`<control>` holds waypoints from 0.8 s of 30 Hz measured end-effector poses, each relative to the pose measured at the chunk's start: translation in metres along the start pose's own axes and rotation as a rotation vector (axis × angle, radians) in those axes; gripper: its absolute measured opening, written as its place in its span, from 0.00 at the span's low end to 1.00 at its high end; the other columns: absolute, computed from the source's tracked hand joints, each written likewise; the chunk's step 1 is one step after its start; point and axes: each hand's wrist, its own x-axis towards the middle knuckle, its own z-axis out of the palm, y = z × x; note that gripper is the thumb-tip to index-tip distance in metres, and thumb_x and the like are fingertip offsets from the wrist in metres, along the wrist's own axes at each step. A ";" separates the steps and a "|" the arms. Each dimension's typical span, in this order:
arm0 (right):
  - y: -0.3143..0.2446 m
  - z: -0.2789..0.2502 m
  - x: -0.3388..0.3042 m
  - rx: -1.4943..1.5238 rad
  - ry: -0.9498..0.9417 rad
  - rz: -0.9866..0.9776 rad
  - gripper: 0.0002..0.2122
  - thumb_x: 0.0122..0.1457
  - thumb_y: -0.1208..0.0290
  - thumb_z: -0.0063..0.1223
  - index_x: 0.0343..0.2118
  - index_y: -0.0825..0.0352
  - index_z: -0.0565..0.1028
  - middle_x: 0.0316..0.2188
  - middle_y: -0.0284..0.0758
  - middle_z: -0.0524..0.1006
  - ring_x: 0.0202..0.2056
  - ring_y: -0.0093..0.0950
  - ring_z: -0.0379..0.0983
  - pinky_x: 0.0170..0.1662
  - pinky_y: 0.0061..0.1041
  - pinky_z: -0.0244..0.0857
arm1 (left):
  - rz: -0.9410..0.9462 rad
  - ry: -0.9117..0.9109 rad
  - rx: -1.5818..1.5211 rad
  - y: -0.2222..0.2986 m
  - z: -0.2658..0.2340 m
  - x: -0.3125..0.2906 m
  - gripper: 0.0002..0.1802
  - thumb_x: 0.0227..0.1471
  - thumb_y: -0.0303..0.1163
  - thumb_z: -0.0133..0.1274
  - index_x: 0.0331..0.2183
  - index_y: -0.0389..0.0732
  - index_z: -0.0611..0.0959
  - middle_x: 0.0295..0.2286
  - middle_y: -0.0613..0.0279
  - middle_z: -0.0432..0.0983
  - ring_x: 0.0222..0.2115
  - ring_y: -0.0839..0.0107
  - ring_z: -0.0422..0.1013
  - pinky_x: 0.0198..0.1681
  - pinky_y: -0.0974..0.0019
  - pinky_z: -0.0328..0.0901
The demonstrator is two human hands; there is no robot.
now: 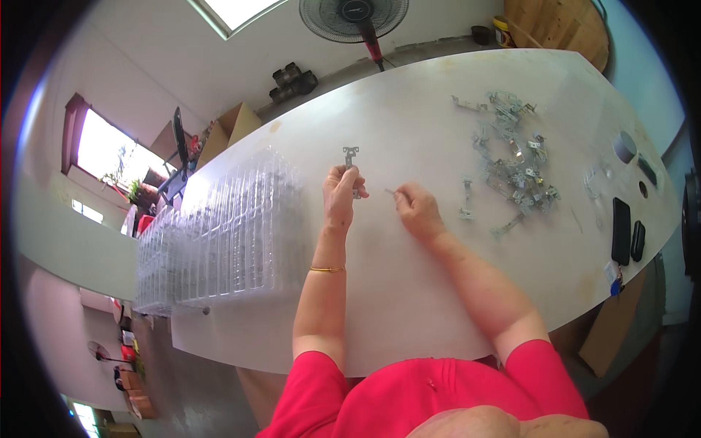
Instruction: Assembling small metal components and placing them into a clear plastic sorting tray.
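Note:
My left hand [340, 191] is closed on a small stamped metal bracket [350, 153], its notched end sticking up above the fingers. A short way to the right, my right hand [418, 209] pinches a thin, short piece [389, 191] whose kind is too small to make out. Both hands are above the white table [394, 292], apart from each other. To the right of them lies a loose heap of similar metal brackets [522, 179], with a single bracket [466, 197] on the heap's near-left side.
Stacked clear plastic trays [219, 241] stand at the table's left. Toward the right edge are a roll of tape [625, 147], a black phone-like case [621, 230], a smaller black case [638, 241] and keys [615, 285]. A fan [355, 18] stands beyond the far edge.

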 end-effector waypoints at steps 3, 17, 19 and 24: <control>0.004 0.010 0.021 0.129 0.017 0.205 0.06 0.61 0.70 0.51 0.32 0.67 0.75 0.24 0.39 0.77 0.27 0.33 0.75 0.34 0.32 0.68 | 0.002 0.012 -0.042 -0.013 -0.013 -0.004 0.10 0.58 0.31 0.54 0.38 0.34 0.76 0.25 0.61 0.75 0.17 0.77 0.69 0.19 0.73 0.65; 0.015 0.030 0.057 0.293 0.005 0.094 0.03 0.61 0.72 0.58 0.35 0.64 0.78 0.28 0.26 0.75 0.28 0.17 0.69 0.32 0.19 0.65 | 0.074 0.079 0.133 -0.043 -0.008 -0.017 0.21 0.58 0.30 0.56 0.51 0.31 0.76 0.28 0.66 0.77 0.20 0.85 0.65 0.22 0.78 0.61; 0.016 0.031 0.057 0.277 -0.003 0.091 0.02 0.61 0.72 0.58 0.34 0.64 0.79 0.29 0.26 0.75 0.29 0.16 0.68 0.33 0.19 0.65 | 0.099 0.103 0.189 -0.047 -0.009 -0.015 0.20 0.58 0.30 0.56 0.51 0.31 0.77 0.27 0.66 0.77 0.21 0.85 0.66 0.23 0.78 0.62; 0.009 0.032 0.053 0.230 0.014 -0.079 0.02 0.60 0.74 0.58 0.35 0.64 0.79 0.29 0.28 0.75 0.28 0.19 0.69 0.33 0.20 0.65 | 0.124 0.091 0.344 -0.047 -0.005 -0.016 0.22 0.57 0.31 0.57 0.51 0.29 0.77 0.32 0.60 0.81 0.31 0.76 0.73 0.37 0.72 0.69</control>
